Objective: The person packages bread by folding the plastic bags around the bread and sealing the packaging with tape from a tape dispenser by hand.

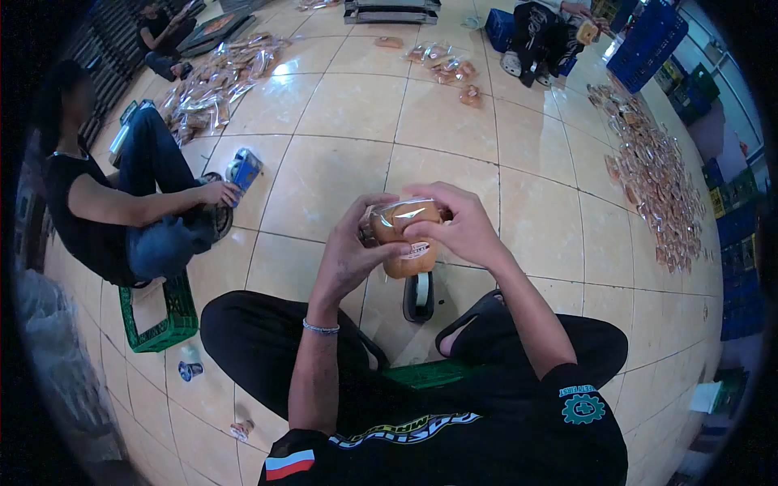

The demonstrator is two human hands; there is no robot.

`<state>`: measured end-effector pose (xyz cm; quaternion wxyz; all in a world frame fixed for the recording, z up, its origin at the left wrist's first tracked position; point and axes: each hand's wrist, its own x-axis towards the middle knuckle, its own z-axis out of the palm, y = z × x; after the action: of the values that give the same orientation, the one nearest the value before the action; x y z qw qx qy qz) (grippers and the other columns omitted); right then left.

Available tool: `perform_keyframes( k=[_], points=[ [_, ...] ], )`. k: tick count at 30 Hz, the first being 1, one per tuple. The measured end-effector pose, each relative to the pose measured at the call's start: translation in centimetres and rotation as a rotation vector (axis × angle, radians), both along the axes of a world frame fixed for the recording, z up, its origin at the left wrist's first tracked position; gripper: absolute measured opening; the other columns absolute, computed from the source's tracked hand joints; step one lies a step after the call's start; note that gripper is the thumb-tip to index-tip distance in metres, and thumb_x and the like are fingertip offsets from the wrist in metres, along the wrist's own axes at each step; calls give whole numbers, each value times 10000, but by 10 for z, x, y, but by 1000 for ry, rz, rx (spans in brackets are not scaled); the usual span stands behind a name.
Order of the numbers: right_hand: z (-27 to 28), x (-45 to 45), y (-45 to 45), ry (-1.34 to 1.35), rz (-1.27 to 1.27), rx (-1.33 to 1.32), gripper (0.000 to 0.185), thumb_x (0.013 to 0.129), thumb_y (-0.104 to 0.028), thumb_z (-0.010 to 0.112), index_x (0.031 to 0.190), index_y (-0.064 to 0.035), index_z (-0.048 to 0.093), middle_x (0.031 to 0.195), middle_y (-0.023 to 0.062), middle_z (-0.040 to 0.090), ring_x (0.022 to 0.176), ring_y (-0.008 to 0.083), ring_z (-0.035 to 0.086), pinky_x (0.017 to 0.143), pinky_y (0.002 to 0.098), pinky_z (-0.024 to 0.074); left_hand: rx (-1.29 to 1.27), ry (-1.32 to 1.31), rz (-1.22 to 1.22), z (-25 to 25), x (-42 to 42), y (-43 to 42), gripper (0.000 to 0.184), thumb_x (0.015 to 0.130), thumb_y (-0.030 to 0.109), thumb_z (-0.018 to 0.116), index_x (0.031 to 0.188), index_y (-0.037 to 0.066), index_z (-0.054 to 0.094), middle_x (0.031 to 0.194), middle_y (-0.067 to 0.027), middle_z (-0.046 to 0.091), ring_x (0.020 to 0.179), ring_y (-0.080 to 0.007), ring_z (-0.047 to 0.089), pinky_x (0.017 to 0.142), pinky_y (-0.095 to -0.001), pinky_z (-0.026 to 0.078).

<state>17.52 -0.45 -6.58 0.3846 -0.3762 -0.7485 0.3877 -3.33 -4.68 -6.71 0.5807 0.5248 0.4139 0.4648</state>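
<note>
Between my two hands is a packaged bread [409,217], golden brown in a clear shiny wrapper with a printed label on its near part. My left hand [356,243] grips it from the left, thumb lying across the front. From the right, my right hand [462,223] holds its upper side, with the thumb pressed on the wrapper. Just below the bread, a black tape dispenser [419,298] with a pale roll stands on the floor between my feet. The undersides of the bread and some fingertips are hidden.
A person [121,186] sits at left, one hand at a blue tape dispenser [243,172]. Piles of wrapped bread lie on the tiles at far left [215,85] and right [652,178]. Green crate [190,312], cup [190,371] and blue crates [648,44] stand around.
</note>
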Motion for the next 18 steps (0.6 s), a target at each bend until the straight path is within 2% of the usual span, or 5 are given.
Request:
perform_keyframes(
  k=[3, 7, 13, 16, 18],
  points=[
    [-46, 14, 18, 558, -70, -492, 372, 928, -306, 713, 1173, -30, 672, 984, 48, 686, 917, 146, 646, 741, 303, 535, -21, 138, 68, -11, -4, 2, 645, 739, -5, 839, 1299, 28, 520, 1154, -116, 666, 1055, -179, 662, 915, -311, 559],
    [-232, 70, 31, -762, -237, -516, 398, 922, -431, 698, 1056, -58, 728, 930, 43, 692, 774, 137, 631, 669, 276, 514, 65, 195, 233, -19, -11, 6, 641, 733, 31, 849, 1290, 37, 532, 1120, -102, 665, 1038, -176, 662, 880, -301, 564],
    [-285, 42, -17, -10, -298, -1053, 319, 849, -334, 780, 946, -31, 759, 898, 59, 701, 778, 173, 643, 784, 319, 507, 31, 239, 311, -20, -6, 9, 614, 736, 47, 845, 1268, 38, 539, 1135, -99, 643, 1029, -166, 654, 875, -306, 565],
    [-297, 37, -21, -15, -292, -530, 379, 733, -270, 864, 1005, -22, 775, 1119, 111, 663, 1089, 208, 587, 912, 323, 465, 2, 183, 319, -25, -9, 10, 608, 737, 34, 838, 1264, 35, 537, 1148, -100, 638, 1037, -171, 654, 900, -319, 565],
    [-308, 41, -12, -42, -240, -575, 345, 732, -224, 862, 988, -12, 767, 1101, 108, 663, 1045, 202, 603, 912, 313, 466, 4, 171, 348, -28, -11, 12, 604, 739, 24, 833, 1264, 37, 533, 1157, -100, 633, 1037, -171, 657, 914, -328, 566]
  ],
)
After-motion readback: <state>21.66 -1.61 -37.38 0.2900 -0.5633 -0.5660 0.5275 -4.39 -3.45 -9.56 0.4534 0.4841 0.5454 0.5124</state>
